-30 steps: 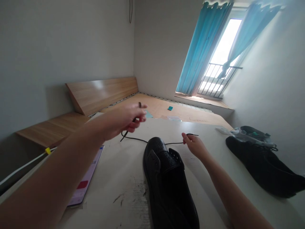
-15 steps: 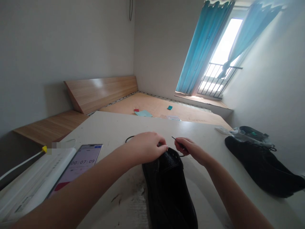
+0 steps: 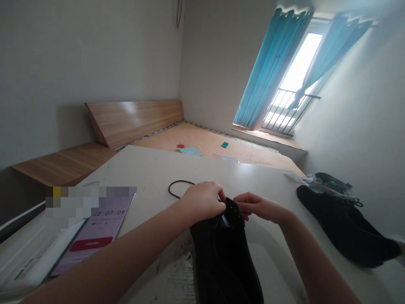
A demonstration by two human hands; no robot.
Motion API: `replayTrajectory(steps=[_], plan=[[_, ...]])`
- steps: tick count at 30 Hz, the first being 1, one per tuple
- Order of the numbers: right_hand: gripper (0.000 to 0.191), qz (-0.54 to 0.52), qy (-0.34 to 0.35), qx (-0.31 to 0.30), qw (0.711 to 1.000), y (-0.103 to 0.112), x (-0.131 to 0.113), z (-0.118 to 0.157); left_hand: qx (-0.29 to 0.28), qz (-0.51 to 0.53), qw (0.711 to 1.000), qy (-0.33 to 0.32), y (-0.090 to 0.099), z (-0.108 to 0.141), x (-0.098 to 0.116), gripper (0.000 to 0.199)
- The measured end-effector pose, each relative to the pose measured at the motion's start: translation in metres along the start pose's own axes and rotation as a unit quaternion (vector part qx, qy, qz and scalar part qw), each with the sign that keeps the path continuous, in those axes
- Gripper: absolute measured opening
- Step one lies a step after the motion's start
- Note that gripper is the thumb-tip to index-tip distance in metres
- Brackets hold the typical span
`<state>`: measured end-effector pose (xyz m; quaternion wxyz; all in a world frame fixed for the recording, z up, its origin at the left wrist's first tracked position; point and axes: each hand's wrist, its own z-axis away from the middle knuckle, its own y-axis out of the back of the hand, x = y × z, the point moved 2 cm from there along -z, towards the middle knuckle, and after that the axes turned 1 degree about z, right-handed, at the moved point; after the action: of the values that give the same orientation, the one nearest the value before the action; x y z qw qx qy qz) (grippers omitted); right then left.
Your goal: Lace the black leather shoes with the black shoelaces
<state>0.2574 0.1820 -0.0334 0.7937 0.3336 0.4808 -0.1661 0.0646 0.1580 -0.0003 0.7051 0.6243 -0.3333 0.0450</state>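
A black leather work shoe (image 3: 221, 253) lies on the white table (image 3: 152, 169) with its toe towards me and its eyelets at the far end. My left hand (image 3: 202, 202) clasps the top of the shoe by the eyelets. My right hand (image 3: 256, 204) reaches in from the other side, its fingertips at the eyelet flap. Any lace in its fingers is hidden. A loop of thin black shoelace (image 3: 175, 188) lies on the table behind my left hand and runs under it.
A second black shoe (image 3: 344, 223) lies to the right with a plastic bag (image 3: 325, 183) at its far end. A phone (image 3: 95, 238) showing a timer lies to the left, beside a white device (image 3: 28, 266). Beyond the table edge are wooden boards and a floor.
My hands have come closer together at the eyelets, and the lace tip seen in my right hand is no longer visible. More of the lace loop shows behind my left hand.
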Motion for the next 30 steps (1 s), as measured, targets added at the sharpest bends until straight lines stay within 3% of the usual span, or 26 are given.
replayTrajectory(steps=[19,27,30], plan=[[0.045,-0.001,0.006,0.044,0.999,-0.006,0.002,-0.006,0.022,0.007,1.0,0.012,-0.005,0.0,-0.003,0.028],[0.05,0.045,0.025,0.086,0.995,-0.011,0.002,-0.013,0.055,0.012,0.998,0.014,-0.012,-0.001,-0.003,0.02],[0.045,0.065,0.06,0.134,0.987,-0.008,-0.007,-0.012,0.069,0.025,0.997,0.01,-0.008,-0.001,-0.003,0.019]])
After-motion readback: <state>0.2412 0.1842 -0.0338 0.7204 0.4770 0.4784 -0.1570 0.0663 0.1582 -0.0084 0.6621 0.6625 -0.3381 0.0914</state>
